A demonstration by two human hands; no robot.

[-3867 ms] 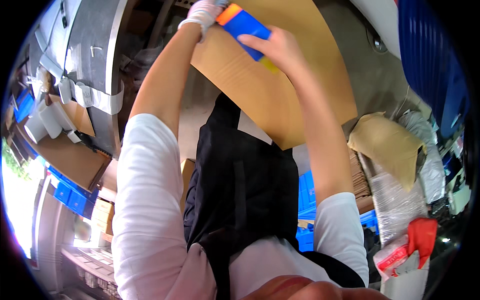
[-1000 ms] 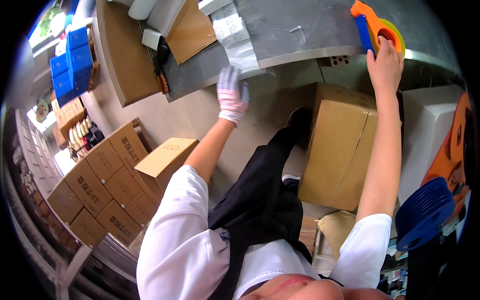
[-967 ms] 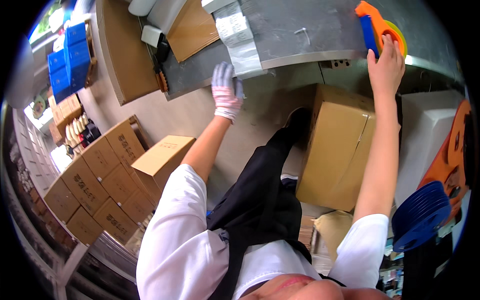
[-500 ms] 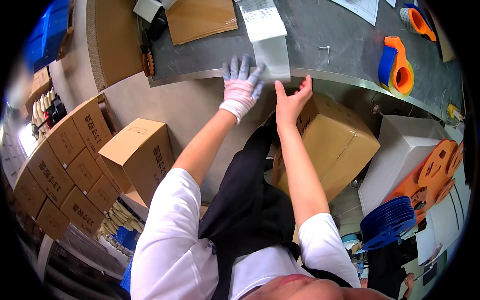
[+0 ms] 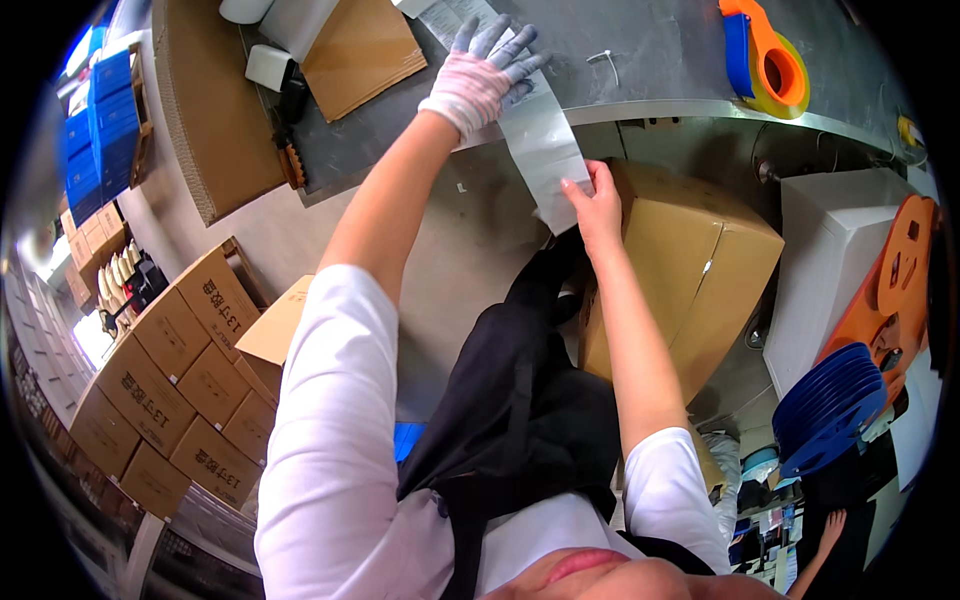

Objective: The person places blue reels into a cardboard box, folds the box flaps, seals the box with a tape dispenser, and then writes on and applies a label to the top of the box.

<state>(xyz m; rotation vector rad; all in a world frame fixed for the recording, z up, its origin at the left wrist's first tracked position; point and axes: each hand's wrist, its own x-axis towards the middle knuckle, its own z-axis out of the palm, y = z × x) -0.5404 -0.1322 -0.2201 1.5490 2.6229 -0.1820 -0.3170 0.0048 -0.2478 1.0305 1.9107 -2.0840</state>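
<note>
Top end of the grey strip (image 5: pixel 540 140) cut off by the upper picture edge, middle part covered by the gloved left hand (image 5: pixel 478 75). Near corner of the brown carton (image 5: pixel 690 270) hidden behind the right forearm. Print on the stacked cartons (image 5: pixel 170 370) too bent to read. Blue crates (image 5: pixel 100 120) blurred at the rim.

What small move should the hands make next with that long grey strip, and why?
Probably draw the grey strip further off the metal table toward the body. The gloved left hand lies flat on its upper part on the table, while the bare right hand pinches its lower end, which hangs past the table edge above the closed cardboard box.
</note>
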